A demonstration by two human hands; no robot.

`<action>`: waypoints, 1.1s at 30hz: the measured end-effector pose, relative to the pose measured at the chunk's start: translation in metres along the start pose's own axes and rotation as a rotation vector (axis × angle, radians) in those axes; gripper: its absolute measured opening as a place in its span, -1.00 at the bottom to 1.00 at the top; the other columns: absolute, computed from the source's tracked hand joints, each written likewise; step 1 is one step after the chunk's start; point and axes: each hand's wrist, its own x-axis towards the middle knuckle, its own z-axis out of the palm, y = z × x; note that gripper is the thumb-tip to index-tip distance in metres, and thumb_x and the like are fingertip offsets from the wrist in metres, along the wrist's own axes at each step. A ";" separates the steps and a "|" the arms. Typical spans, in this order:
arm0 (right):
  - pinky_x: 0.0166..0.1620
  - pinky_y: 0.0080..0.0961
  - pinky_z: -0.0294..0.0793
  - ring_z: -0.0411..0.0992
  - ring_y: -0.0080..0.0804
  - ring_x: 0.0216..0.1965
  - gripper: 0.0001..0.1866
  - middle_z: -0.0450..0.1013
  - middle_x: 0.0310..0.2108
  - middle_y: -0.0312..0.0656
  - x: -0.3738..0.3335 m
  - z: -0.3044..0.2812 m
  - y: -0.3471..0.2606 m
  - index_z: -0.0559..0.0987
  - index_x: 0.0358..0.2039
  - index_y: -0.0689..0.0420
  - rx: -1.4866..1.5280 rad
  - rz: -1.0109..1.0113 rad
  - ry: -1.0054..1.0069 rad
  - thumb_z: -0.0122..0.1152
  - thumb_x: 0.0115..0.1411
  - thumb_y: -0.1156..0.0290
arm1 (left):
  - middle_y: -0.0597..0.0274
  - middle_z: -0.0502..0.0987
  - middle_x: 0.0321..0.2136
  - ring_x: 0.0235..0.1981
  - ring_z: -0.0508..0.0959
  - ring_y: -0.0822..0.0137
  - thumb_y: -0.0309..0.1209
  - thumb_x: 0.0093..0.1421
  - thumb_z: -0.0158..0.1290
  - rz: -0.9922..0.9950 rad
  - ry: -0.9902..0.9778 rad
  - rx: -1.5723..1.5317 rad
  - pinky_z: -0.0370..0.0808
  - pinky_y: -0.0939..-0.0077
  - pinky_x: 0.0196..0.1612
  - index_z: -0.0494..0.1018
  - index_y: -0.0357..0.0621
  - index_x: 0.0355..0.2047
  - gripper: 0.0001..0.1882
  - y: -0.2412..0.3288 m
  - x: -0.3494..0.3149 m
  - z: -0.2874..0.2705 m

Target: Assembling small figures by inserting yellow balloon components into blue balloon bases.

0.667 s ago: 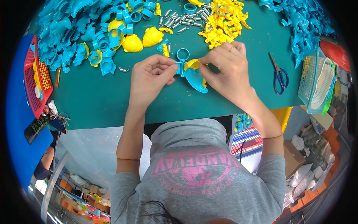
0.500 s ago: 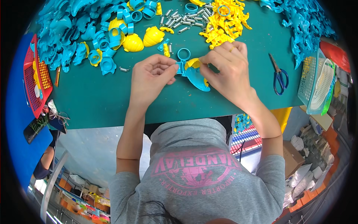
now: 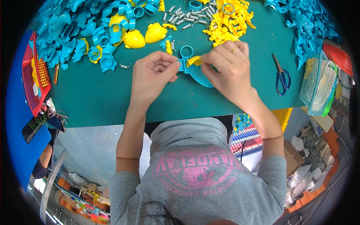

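My left hand is closed, thumb and forefinger pinching the small square end of a blue plastic part. A curved blue shell extends from that part to beneath my right hand. With thumb and forefinger my right hand grips a curved yellow plastic piece, held against the blue part. Its fingertips hide part of the yellow piece. Just beyond stands a blue ring; whether it joins the blue part I cannot tell.
Blue plastic parts and yellow domes pile up at far left. Metal springs and small yellow pieces lie at the back. Scissors rest on the right, near a pale basket. A red basket stands left.
The blue shell has turned slightly, its tip swinging right and farther under my right hand. Both hands keep their pinches, and the whole view has shifted a little.
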 end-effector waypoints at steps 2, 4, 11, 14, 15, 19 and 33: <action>-0.31 -0.51 0.18 0.31 -0.44 -0.50 -0.80 0.32 -0.63 -0.37 -0.002 0.001 0.001 0.46 -0.62 0.06 -0.002 -0.001 0.004 0.26 -0.31 0.59 | 0.28 0.50 -0.58 -0.60 0.46 0.60 -0.52 0.03 0.11 0.008 0.001 0.010 0.44 0.75 -0.53 0.45 -0.34 -0.42 -0.87 0.001 -0.001 0.003; -0.31 -0.51 0.18 0.31 -0.44 -0.50 -0.79 0.32 -0.63 -0.37 -0.004 0.002 0.002 0.45 -0.62 0.06 -0.006 -0.002 0.013 0.26 -0.32 0.59 | 0.28 0.49 -0.56 -0.56 0.48 0.53 -0.53 -0.01 0.13 0.048 0.135 0.053 0.45 0.70 -0.51 0.46 -0.28 -0.41 -0.86 0.003 -0.004 0.009; -0.30 -0.50 0.18 0.31 -0.44 -0.48 -0.78 0.33 -0.61 -0.39 -0.008 0.002 0.002 0.45 -0.61 0.04 0.011 -0.013 0.043 0.26 -0.33 0.57 | 0.29 0.43 -0.38 -0.39 0.45 0.28 -0.52 -0.09 0.14 0.800 -0.126 0.688 0.42 0.48 -0.37 0.48 -0.12 -0.39 -0.81 -0.017 -0.033 0.028; -0.29 -0.49 0.19 0.32 -0.46 -0.46 -0.77 0.34 -0.59 -0.40 -0.003 -0.001 0.004 0.46 -0.59 0.03 -0.001 -0.043 0.020 0.26 -0.34 0.56 | 0.29 0.43 -0.38 -0.37 0.43 0.27 -0.51 -0.10 0.14 0.782 -0.155 0.646 0.41 0.44 -0.32 0.48 -0.10 -0.39 -0.80 -0.013 -0.030 0.021; -0.29 -0.49 0.19 0.32 -0.46 -0.45 -0.77 0.34 -0.59 -0.40 -0.002 -0.001 0.004 0.46 -0.59 0.03 -0.014 -0.051 0.000 0.26 -0.34 0.56 | 0.29 0.43 -0.38 -0.38 0.44 0.26 -0.51 -0.10 0.15 0.780 -0.167 0.634 0.41 0.44 -0.32 0.48 -0.10 -0.39 -0.80 -0.012 -0.029 0.021; -0.28 -0.50 0.19 0.33 -0.45 -0.43 -0.77 0.36 -0.57 -0.39 -0.009 0.004 -0.001 0.46 -0.59 0.04 -0.005 -0.034 0.062 0.26 -0.33 0.57 | 0.29 0.47 -0.38 -0.41 0.45 0.28 -0.55 -0.17 0.19 0.798 -0.155 0.605 0.40 0.47 -0.37 0.50 -0.12 -0.39 -0.75 -0.013 -0.027 0.020; -0.27 -0.49 0.38 0.44 -0.37 -0.37 -0.85 0.48 -0.41 -0.19 0.011 -0.007 -0.012 0.56 -0.43 0.18 0.579 -0.035 -0.057 0.19 -0.11 0.57 | 0.00 0.29 -0.02 -0.20 0.51 0.19 -0.32 0.25 -0.22 -0.223 -0.510 -0.885 0.49 0.40 -0.15 0.01 -0.33 0.14 -0.49 -0.017 -0.044 -0.013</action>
